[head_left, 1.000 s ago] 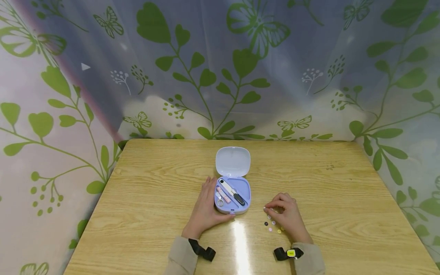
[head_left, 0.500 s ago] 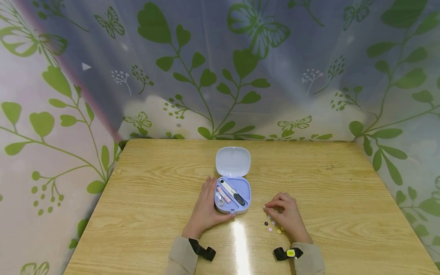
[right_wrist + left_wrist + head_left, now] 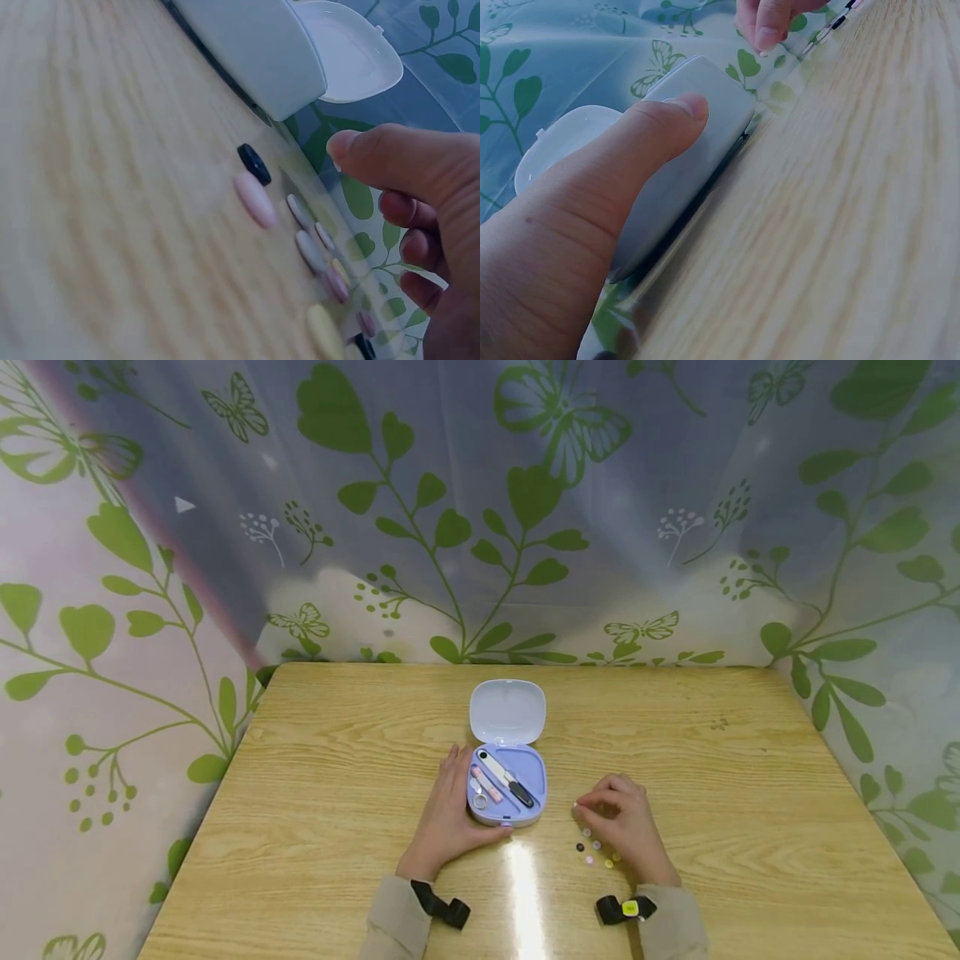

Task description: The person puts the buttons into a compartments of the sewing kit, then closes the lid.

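Observation:
A lilac plastic sewing box [image 3: 528, 766] stands on the table with its white lid [image 3: 508, 712] swung back. In its tray lie a white tool with a black end [image 3: 510, 780], a pink patterned stick [image 3: 487, 785] and a small metal ring [image 3: 481, 802]. My left hand [image 3: 444, 823] holds the box, fingers along its left side and thumb across the front. Right of the box, my right hand [image 3: 626, 824] pinches a small white button [image 3: 575, 805] between thumb and forefinger, just above the table. Several loose buttons lie beneath and beside that hand, among them a black button [image 3: 254, 164] and a pink button [image 3: 255, 199].
The wooden table [image 3: 337, 760] reaches back to a hanging curtain [image 3: 450, 568] printed with green leaves and butterflies. More curtain hangs at both sides. A black camera strap sits on each wrist.
My right hand has risen slightly away from the loose buttons, with the white button in its fingertips. My left hand and the box have stayed put.

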The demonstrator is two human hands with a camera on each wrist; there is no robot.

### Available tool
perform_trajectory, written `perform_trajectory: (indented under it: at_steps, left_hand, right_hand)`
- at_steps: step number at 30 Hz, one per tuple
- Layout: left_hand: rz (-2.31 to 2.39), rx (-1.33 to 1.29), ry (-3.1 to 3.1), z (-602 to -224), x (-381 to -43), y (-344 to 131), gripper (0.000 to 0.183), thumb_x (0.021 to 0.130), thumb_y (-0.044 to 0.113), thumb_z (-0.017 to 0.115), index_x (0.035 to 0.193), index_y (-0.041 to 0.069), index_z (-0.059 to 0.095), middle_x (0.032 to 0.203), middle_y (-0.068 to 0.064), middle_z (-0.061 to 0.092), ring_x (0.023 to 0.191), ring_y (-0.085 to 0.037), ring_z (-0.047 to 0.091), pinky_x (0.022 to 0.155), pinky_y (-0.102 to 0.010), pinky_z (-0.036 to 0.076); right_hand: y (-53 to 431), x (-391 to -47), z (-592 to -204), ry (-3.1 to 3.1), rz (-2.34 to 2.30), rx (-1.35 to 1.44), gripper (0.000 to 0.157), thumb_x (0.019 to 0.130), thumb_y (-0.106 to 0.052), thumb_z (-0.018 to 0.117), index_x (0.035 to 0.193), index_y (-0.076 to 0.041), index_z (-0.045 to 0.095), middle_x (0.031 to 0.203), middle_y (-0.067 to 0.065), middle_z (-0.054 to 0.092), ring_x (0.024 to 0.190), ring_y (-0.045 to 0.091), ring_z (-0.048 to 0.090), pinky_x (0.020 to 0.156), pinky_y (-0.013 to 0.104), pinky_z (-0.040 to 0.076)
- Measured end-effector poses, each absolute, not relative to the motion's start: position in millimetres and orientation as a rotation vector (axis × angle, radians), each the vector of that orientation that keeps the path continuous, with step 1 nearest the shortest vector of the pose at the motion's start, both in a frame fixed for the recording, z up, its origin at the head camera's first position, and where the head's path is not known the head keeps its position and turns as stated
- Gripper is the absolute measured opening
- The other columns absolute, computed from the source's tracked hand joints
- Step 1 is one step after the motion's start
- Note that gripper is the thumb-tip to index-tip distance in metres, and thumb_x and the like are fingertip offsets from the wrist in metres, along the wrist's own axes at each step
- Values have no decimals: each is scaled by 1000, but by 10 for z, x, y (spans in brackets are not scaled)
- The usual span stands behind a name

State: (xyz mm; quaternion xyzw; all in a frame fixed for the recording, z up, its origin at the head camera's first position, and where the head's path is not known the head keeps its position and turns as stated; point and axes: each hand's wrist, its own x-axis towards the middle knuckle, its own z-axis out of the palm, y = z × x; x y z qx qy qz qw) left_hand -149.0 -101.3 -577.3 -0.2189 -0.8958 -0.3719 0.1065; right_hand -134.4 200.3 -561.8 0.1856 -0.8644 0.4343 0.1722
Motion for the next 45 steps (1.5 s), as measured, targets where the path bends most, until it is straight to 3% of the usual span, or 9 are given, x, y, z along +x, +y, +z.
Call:
perform_trajectory:
  at_steps: [11, 21, 30, 45]
  left_hand:
    - [-1107, -654, -2611, -5774, -1495, -1011, 131, 60, 57, 90, 156, 0, 21, 156, -14, 34, 151, -31, 13, 123, -47, 13]
    - [-1097, -658, -2621, -5794, -1490, -1020, 131, 62, 59, 88, 156, 0, 20, 157, -15, 33, 151, -31, 13, 123, -46, 12]
    - [-1071, -669, -2612, -5810, -1502, -1019, 131, 62, 59, 88, 156, -1, 20, 156, -16, 33, 151, -32, 14, 124, -44, 11]
    - [-1078, -663, -2623, -5786, -1495, -1021, 130, 63, 58, 88, 156, -1, 19, 157, -16, 33, 151, -32, 13, 123, -46, 12]
  right_hand:
    - [1960, -1467, -5521, -2335, 1171, 651, 20, 68, 2, 87, 76, -12, 77, 78, -6, 60, 78, 13, 52, 75, 28, 30]
    - [1886, -1613, -5388, -2318, 1162, 692, 16, 70, -2, 87, 77, -14, 77, 80, -7, 61, 81, 13, 54, 76, 31, 36]
    - [1774, -1756, -5311, -2311, 1196, 732, 10, 75, -8, 86, 79, -12, 78, 80, -6, 61, 82, 15, 54, 78, 33, 35]
    - [1498, -1973, -5185, -2318, 1220, 764, 12, 74, -7, 86, 78, -14, 78, 80, -5, 61, 83, 15, 53, 78, 35, 34]
